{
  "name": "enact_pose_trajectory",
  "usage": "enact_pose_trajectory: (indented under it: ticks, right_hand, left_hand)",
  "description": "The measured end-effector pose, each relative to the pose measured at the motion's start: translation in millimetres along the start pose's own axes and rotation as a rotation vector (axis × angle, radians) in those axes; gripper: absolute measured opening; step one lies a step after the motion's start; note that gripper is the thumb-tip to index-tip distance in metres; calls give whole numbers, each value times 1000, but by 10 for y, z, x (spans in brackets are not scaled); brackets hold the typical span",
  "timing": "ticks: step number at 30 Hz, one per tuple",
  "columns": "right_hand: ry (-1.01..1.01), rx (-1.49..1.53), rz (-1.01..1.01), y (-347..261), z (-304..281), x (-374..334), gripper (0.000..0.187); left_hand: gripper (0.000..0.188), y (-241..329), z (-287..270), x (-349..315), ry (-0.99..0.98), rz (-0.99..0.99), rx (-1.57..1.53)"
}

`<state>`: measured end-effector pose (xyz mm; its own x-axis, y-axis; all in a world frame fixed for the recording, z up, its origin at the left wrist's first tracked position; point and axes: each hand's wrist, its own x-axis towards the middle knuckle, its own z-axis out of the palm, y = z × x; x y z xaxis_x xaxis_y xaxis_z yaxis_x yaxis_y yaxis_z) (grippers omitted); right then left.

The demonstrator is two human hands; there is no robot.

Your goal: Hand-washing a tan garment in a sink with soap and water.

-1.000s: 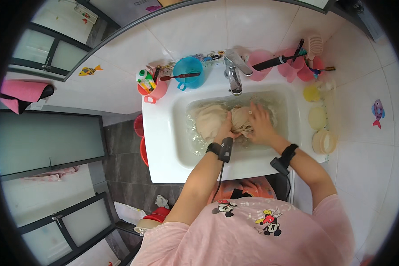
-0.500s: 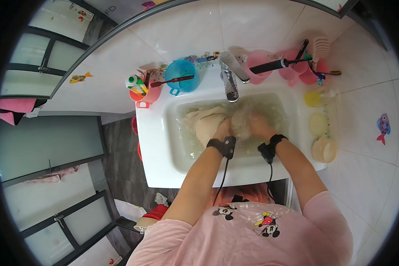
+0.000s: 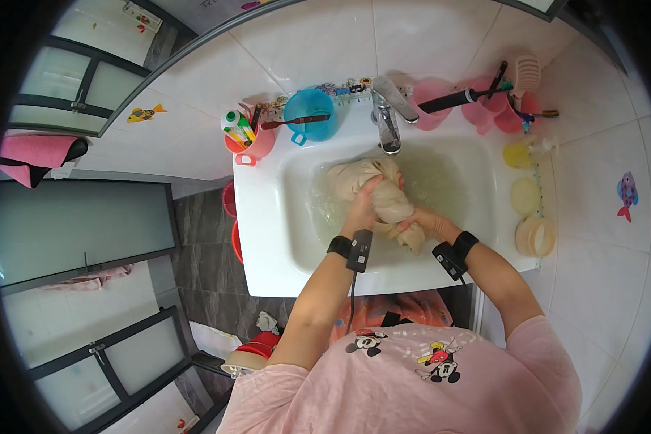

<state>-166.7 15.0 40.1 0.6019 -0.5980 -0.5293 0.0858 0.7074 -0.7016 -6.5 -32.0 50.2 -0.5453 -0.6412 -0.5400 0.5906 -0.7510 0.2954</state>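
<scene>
A wet beige cloth [image 3: 390,202], bunched and twisted in its middle, is gripped by both hands over the water in the white sink [image 3: 267,239]. My left hand [image 3: 364,206] wraps round its left part, with the fingers partly hidden behind the folds. Lower and to the right, my right hand [image 3: 428,223] clasps the narrower end, from which a loose tail hangs down. The upper bulk of the cloth rests at the cloudy water [image 3: 448,181]. Just above stands the chrome faucet [image 3: 388,123]. Each wrist wears a black strap with a small box.
Along the sink's back ledge stand a coral cup [image 3: 257,148] with tubes, a blue cup [image 3: 311,119] with a toothbrush across it, and pink cups [image 3: 432,94] with brushes. A soap bottle [image 3: 517,154] and a round tub [image 3: 535,237] line the right rim.
Both hands have risen out of the water, lifting the cloth and drawing it together into a twisted bundle. My right hand, under water before, now grips the cloth's end.
</scene>
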Motion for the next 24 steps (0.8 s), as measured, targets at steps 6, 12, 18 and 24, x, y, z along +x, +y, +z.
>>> enact_pose_trajectory:
  ticks: [6,12,18,24]
  right_hand:
    - [-150,81,166,38,77,-136,70]
    - [-27,-419,-204,-364,-139,-282,85]
    - [409,-971,-711,-198,-172,253,90]
    - [428,-659,-498,-234,-236,75,67]
  left_hand:
    - [29,87,-59,-107,-69,-139,281]
    - [28,325,255,-449,-220,-136,994]
    - [39,652,964,-903,-495,-265,1355]
    - [51,978,956,-1042,-440,-370,1236]
